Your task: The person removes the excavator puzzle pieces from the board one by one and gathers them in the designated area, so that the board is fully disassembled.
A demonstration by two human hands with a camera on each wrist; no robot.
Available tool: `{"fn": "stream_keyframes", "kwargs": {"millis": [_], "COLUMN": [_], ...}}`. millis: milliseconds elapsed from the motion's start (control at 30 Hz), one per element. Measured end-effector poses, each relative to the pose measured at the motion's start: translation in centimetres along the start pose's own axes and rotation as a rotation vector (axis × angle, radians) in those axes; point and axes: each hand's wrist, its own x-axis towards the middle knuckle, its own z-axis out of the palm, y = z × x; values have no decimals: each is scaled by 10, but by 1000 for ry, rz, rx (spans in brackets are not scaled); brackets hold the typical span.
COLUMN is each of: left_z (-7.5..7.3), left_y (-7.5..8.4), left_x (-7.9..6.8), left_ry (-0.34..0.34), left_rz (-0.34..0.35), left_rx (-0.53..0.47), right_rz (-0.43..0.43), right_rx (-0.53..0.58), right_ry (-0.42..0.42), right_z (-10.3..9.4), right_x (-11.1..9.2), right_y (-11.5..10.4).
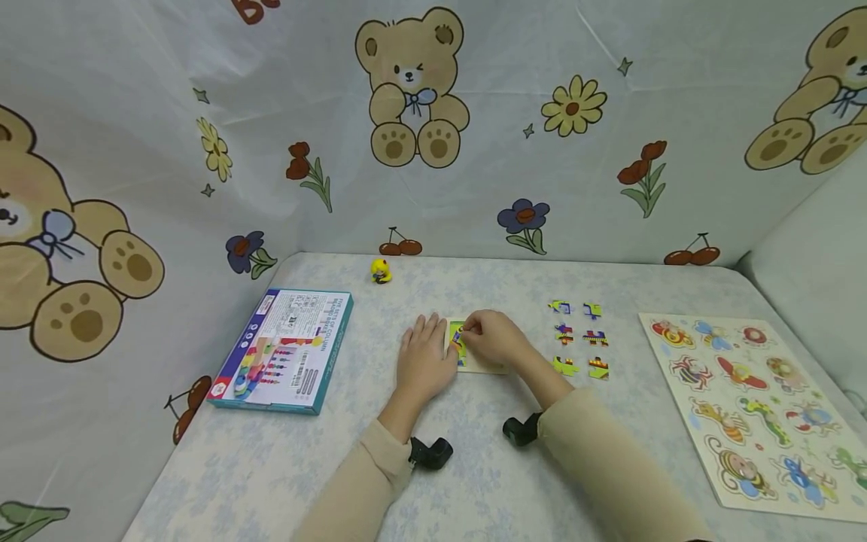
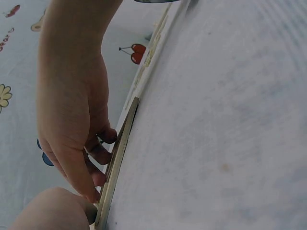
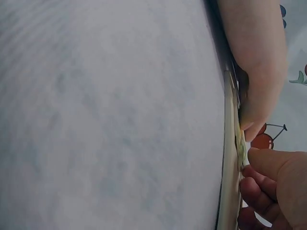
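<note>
A small wooden jigsaw board [image 1: 482,369] with a yellow-green picture lies between the two hands. My left hand [image 1: 424,360] rests at its left side, fingers extended forward and the thumb reaching onto the picture. From the right, my right hand [image 1: 497,336] bends over the board, pinching a greenish jigsaw piece [image 3: 242,154] low against it between thumb and fingers. That hand covers much of the board in the head view. In the left wrist view, the right hand's curled fingertips [image 2: 100,178] come down along the board's edge.
Several loose jigsaw pieces [image 1: 564,333] lie in two columns right of the board. Farther right is a large wooden insect puzzle [image 1: 734,406]. A blue-edged boxed toy [image 1: 287,350] lies at left, and a small yellow figurine [image 1: 381,272] stands near the back edge.
</note>
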Motion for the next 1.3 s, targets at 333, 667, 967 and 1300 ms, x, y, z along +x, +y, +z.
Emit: {"fn": "stream_keyframes", "kwargs": {"millis": [333,667,967,1300], "left_z": [0,1,0,1], "left_y": [-1,-2,-1,-1], "left_x": [0,0,-1,0], "left_ry": [14,37,34,34], "left_rz": [13,5,-7,-4], "left_rx": [10,-6,-22,-10], "right_rz": [100,116,132,91], "right_rx": [4,92,161,200], "right_ry": [93,124,141,132], "right_z": [8,9,13,11], "right_x": [2,3,2,3], "right_y": [-6,-4,-1,1]}}
